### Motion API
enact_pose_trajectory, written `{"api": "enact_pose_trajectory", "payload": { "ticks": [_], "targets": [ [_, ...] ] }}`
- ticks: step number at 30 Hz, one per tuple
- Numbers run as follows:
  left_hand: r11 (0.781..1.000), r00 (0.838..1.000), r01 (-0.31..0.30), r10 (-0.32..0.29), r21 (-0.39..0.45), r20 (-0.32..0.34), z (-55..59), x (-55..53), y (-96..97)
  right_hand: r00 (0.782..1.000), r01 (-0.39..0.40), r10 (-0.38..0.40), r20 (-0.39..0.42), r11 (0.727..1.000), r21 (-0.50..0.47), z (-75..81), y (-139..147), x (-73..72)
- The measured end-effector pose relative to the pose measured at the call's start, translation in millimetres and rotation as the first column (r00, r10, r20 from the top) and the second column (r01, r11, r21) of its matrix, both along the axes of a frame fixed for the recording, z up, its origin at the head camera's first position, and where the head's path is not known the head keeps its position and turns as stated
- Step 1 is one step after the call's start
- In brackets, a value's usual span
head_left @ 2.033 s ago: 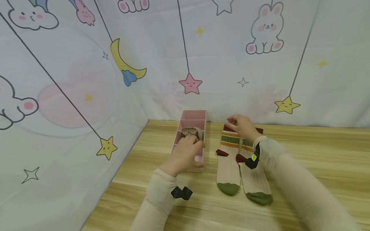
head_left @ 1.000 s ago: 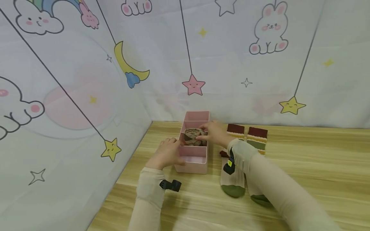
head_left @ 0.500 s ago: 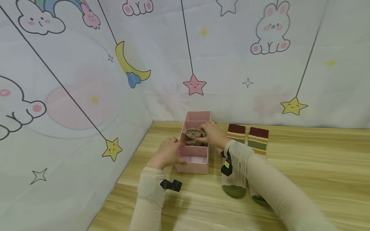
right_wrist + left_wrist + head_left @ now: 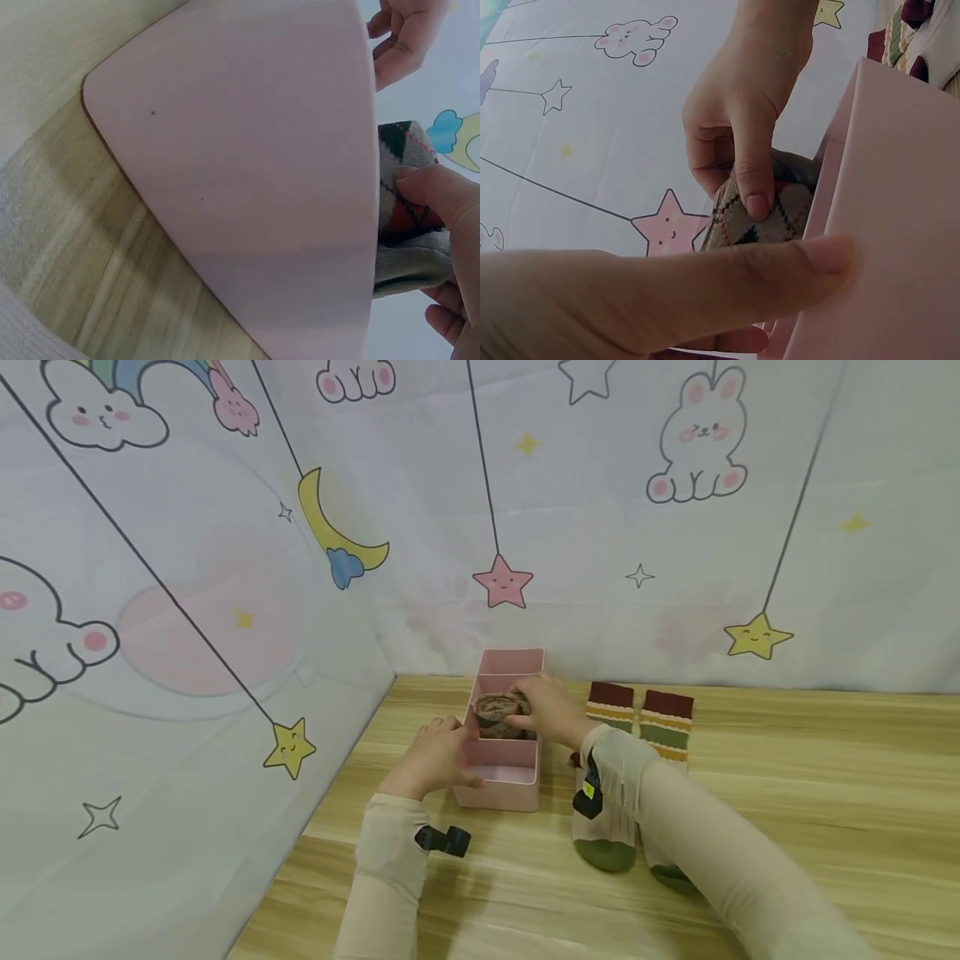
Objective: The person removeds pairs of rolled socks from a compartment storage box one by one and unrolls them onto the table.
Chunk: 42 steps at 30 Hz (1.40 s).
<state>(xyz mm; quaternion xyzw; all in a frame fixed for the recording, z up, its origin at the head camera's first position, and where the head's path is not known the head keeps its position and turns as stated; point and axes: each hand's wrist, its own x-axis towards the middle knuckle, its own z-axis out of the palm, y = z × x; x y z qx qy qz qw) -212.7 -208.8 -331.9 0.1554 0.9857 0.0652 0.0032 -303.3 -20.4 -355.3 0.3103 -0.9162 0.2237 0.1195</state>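
A pink box with dividers (image 4: pixel 497 795) stands on the table. A rolled-up sock (image 4: pixel 495 714) with a grey, red and dark green argyle pattern sits in one of its middle compartments. My right hand (image 4: pixel 553 710) grips this roll from the right, thumb on its patterned face in the right wrist view, where the sock (image 4: pixel 405 195) stands above the rim. At the box's near left corner is my left hand (image 4: pixel 433 758), thumb along the outer wall and fingers at the rim. The left wrist view shows its thumb (image 4: pixel 780 274) overlapping the pink wall.
Right of the box two beige socks lie flat side by side, a left one (image 4: pixel 606 853) and a right one (image 4: pixel 667 727), with striped cuffs and green toes; my right forearm partly covers them. A white printed cloth (image 4: pixel 585 527) rises behind the wooden table (image 4: pixel 840 793).
My right hand has come left from the flat socks to the rolled sock. My left hand has left the roll for the box's corner. Lately the roll has turned slightly.
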Motion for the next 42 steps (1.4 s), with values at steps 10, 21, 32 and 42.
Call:
{"api": "enact_pose_trajectory", "payload": {
  "ticks": [10, 21, 32, 42],
  "targets": [
    [1.000, 1.000, 0.006, -0.006, 0.001, 0.003, 2.0, 1.5, 1.8, 0.999, 0.039, -0.039, -0.026, 0.999, -0.027, 18.4, 8, 4.1],
    [0.998, 0.999, 0.031, -0.029, 0.050, -0.040, 1.7, 3.9, 11.6, 0.998, 0.060, -0.060, 0.011, 0.996, -0.069, 31.3, 28, 11.3],
    [0.993, 0.960, 0.111, -0.095, 0.046, -0.261, -2.4, -1.2, 26.8, 0.996, 0.079, -0.081, -0.021, 0.992, -0.094, 39.5, 56, 15.4],
    [0.971, 0.865, 0.233, -0.185, 0.048, -0.466, -9.0, -3.8, 45.0, 0.990, 0.122, -0.129, -0.054, 0.986, -0.114, 41.4, 81, 27.8]
  ]
}}
